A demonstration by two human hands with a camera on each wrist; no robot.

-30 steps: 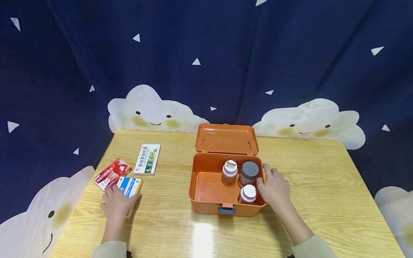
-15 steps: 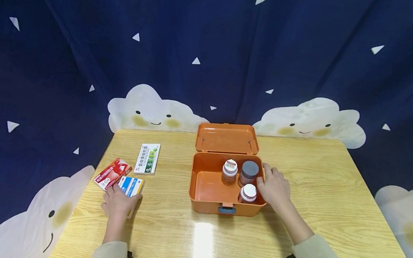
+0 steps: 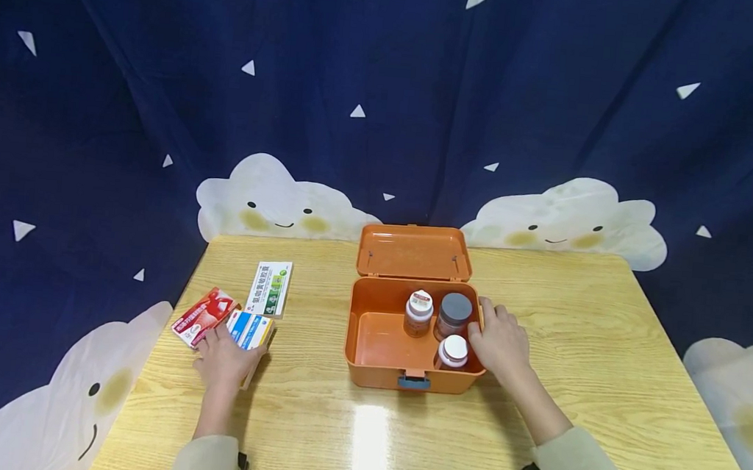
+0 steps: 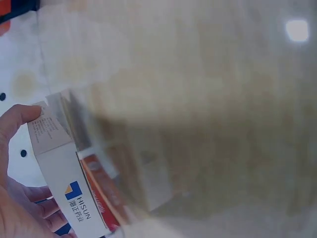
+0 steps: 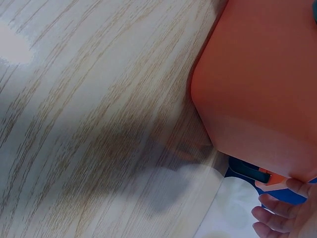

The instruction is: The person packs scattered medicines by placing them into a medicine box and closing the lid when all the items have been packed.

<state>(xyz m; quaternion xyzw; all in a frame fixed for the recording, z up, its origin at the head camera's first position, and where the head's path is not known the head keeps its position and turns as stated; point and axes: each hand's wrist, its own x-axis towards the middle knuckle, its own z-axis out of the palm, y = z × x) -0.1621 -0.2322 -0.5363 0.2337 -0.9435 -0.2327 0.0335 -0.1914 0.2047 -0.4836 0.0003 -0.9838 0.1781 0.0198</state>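
Observation:
My left hand grips a blue, white and yellow medicine box between thumb and fingers. In the left wrist view, the white side of this medicine box carries the word HISUN, and it appears slightly raised. A red medicine box lies just beyond my fingers. Flat behind it is a white and green medicine box. At the right wall of the orange case, my right hand rests with its fingers loosely extended; the right wrist view shows the fingers beside that case.
The case's lid is folded back. Inside stand a white-capped bottle, a grey-lidded jar and another white-capped bottle, all toward the right. Its left half shows bare floor. A dark blue curtain hangs behind the wooden table.
My left hand has shifted a little right and away from me, carrying the blue, white and yellow medicine box. The right hand and the orange case stay put.

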